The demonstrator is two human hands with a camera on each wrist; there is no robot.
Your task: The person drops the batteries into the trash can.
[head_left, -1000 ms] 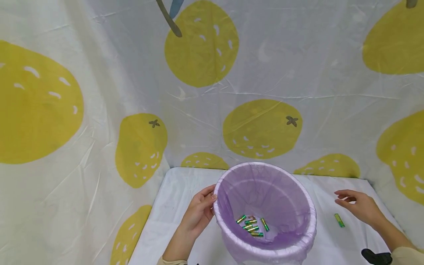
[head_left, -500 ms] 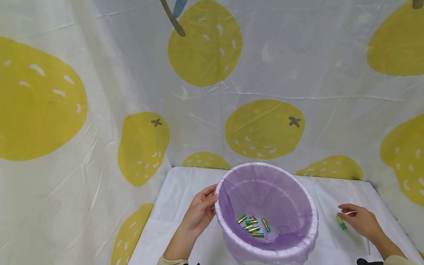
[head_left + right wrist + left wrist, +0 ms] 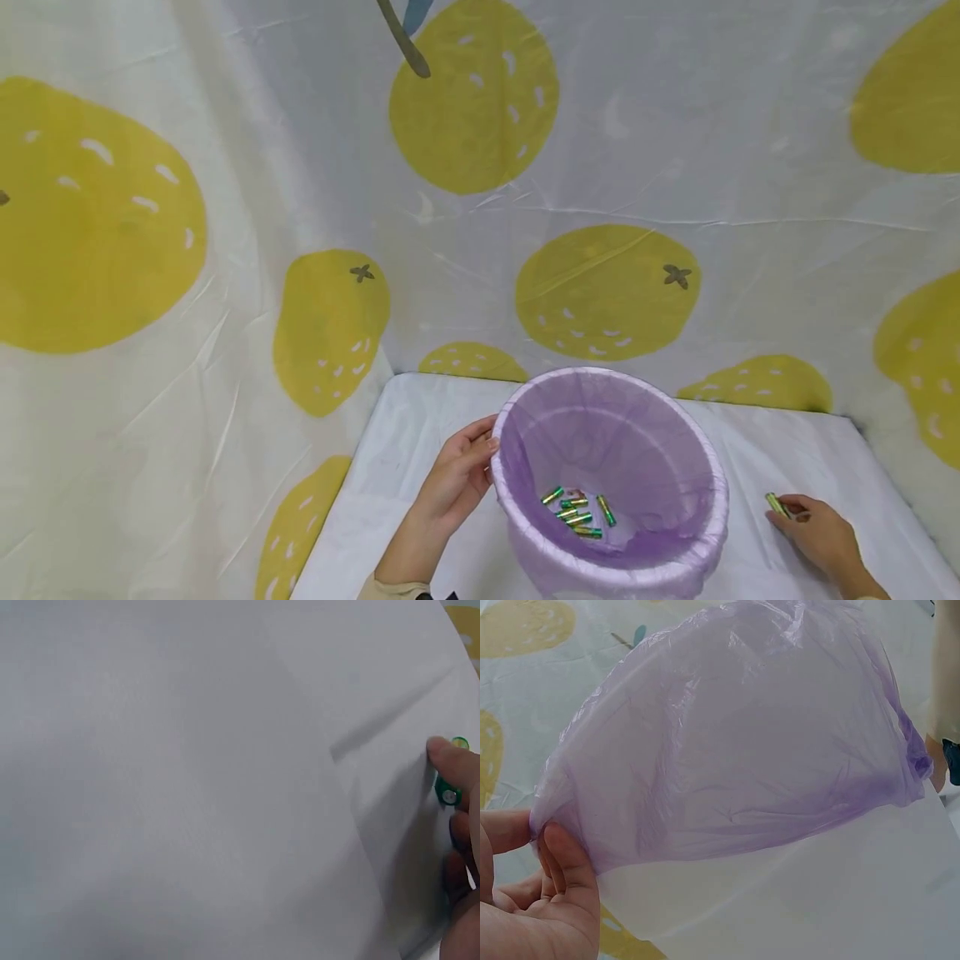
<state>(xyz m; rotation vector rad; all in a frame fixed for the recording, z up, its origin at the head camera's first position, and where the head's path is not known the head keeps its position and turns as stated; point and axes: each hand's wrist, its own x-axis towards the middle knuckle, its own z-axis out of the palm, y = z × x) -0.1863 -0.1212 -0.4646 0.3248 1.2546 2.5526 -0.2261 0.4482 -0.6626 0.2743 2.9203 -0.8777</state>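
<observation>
A white trash bin [image 3: 600, 575] lined with a thin purple plastic bag [image 3: 645, 467] stands on the white table. My left hand [image 3: 453, 479] grips the bin's lined rim at its left side; in the left wrist view, thumb and fingers of the hand [image 3: 551, 892] pinch the edge of the bag [image 3: 727, 750]. Several green-and-gold batteries [image 3: 573, 517] lie at the bottom inside the bag. To the right of the bin, my right hand [image 3: 825, 537] pinches another battery [image 3: 776, 503] by the tabletop. Close up, that battery [image 3: 448, 796] shows its flat end under the thumb, partly hidden by the fingers.
The white-covered table [image 3: 435, 400] runs back to a hanging cloth [image 3: 450, 242] printed with yellow fruit. Cloth walls also rise on the left and right sides. A small brownish thing [image 3: 576, 493] lies among the batteries in the bin.
My right hand has come down onto the single battery on the right and now pinches it, tilting it toward me. My left hand keeps its grip on the rim. The head view has shifted slightly.
</observation>
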